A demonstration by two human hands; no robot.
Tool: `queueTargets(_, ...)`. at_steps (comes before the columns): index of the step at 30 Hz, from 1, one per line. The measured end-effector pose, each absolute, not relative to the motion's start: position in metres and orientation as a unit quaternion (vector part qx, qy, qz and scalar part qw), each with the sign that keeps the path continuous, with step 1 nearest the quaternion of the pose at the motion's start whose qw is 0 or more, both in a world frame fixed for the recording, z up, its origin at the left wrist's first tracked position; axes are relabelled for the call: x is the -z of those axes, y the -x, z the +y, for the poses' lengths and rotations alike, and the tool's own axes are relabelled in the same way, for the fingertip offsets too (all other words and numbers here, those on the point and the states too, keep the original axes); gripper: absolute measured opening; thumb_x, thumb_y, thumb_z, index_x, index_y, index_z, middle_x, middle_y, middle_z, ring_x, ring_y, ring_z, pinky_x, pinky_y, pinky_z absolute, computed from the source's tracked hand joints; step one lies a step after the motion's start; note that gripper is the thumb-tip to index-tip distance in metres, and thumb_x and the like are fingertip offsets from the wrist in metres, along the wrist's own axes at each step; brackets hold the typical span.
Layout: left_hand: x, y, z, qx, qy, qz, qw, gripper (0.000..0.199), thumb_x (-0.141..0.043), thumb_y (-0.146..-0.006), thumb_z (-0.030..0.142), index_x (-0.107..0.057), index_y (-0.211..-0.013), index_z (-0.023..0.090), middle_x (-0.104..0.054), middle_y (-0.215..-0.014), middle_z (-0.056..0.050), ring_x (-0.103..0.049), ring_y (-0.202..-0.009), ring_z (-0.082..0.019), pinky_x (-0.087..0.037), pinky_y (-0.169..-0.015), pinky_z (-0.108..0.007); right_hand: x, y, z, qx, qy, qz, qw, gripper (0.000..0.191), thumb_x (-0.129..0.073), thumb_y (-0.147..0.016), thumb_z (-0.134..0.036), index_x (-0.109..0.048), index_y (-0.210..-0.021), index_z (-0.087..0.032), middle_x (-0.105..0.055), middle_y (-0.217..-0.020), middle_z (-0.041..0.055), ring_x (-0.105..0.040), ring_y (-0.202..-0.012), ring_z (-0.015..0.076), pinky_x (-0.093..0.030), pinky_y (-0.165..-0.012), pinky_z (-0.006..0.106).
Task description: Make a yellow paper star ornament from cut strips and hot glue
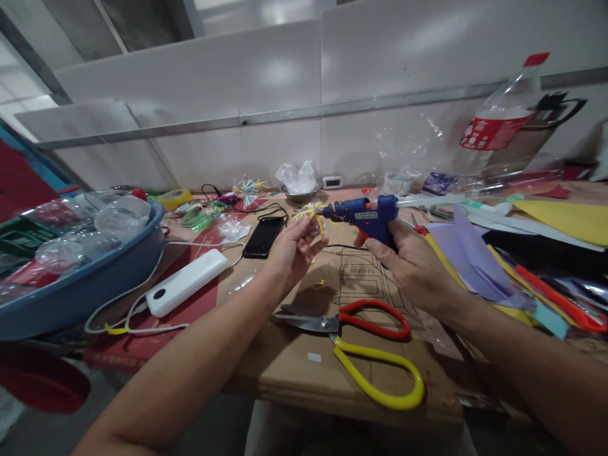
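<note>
In my right hand (pixel 403 250) is a blue hot glue gun (pixel 373 221), its nozzle pointing left and a clear glue stick (pixel 430 200) jutting from its back. My left hand (pixel 297 247) pinches a small clear plastic piece with yellow strips (pixel 317 220). The glue gun's nozzle is right at the yellow strips; whether they touch I cannot tell. Below my hands, scissors (pixel 327 324) with one red and one yellow handle lie open on a cardboard sheet (pixel 285 367).
A blue basin (pixel 118 259) of plastic bottles stands at left. Nearby lie a white power bank (pixel 187 282) with its cable and a black phone (pixel 263 237). Coloured paper sheets (pixel 475 253) and a large bottle (pixel 503 114) are on the right. A white wall (pixel 237 158) bounds the back.
</note>
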State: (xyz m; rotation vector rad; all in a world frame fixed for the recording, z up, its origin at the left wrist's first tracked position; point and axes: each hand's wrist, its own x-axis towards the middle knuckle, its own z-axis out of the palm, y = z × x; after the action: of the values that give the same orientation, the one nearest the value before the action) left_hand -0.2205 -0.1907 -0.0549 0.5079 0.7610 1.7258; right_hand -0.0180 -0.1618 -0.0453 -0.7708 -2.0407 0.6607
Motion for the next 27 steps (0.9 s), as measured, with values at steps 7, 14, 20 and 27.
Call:
queueTargets(7, 0.055, 0.2206, -0.1909, -0.727, -0.212, 0.321, 0.568, 0.007, -0.07, -0.082, 0.019, -0.067, -0.086, 0.014, -0.068, -0.073, 0.0, -0.062, -0.061, -0.008, -0.059, -0.073, -0.028, 0.0453, 0.0175, -0.1625, -0.241, 0.308, -0.821, 0.416, 0.034, -0.052, -0.095, -0.045, -0.059, -0.123, -0.027, -0.068, -0.115, 0.0062, -0.061, -0.104, 0.0303, -0.045, -0.091, 0.045)
queueTargets(14, 0.0522, 0.2195, -0.1917, -0.724, -0.201, 0.327, 0.573, 0.007, -0.07, -0.081, 0.018, -0.067, -0.084, 0.013, -0.067, -0.07, -0.001, -0.061, -0.058, -0.008, -0.059, -0.072, -0.028, 0.0441, 0.0175, -0.1652, -0.216, 0.31, -0.827, 0.415, 0.036, -0.05, -0.096, -0.045, -0.057, -0.127, -0.027, -0.067, -0.116, 0.0066, -0.061, -0.103, 0.0296, -0.045, -0.089, 0.043)
queueTargets(20, 0.0513, 0.2188, -0.1917, -0.725, -0.198, 0.327, 0.574, 0.004, -0.067, -0.084, 0.017, -0.067, -0.083, 0.013, -0.067, -0.07, -0.001, -0.062, -0.059, -0.009, -0.059, -0.073, -0.029, 0.0445, 0.0178, -0.166, -0.205, 0.311, -0.828, 0.418, 0.037, -0.051, -0.096, -0.045, -0.058, -0.127, -0.027, -0.068, -0.113, 0.0062, -0.062, -0.099, 0.0288, -0.047, -0.086, 0.043)
queueTargets(27, 0.0535, 0.2202, -0.1913, -0.726, -0.202, 0.32, 0.575, 0.004, -0.066, -0.084, 0.015, -0.068, -0.083, 0.013, -0.068, -0.071, -0.002, -0.062, -0.06, -0.009, -0.058, -0.074, -0.03, 0.0441, 0.0182, -0.1671, -0.193, 0.308, -0.834, 0.416, 0.038, -0.049, -0.097, -0.044, -0.057, -0.132, -0.029, -0.068, -0.118, 0.0054, -0.062, -0.104, 0.0295, -0.047, -0.089, 0.046)
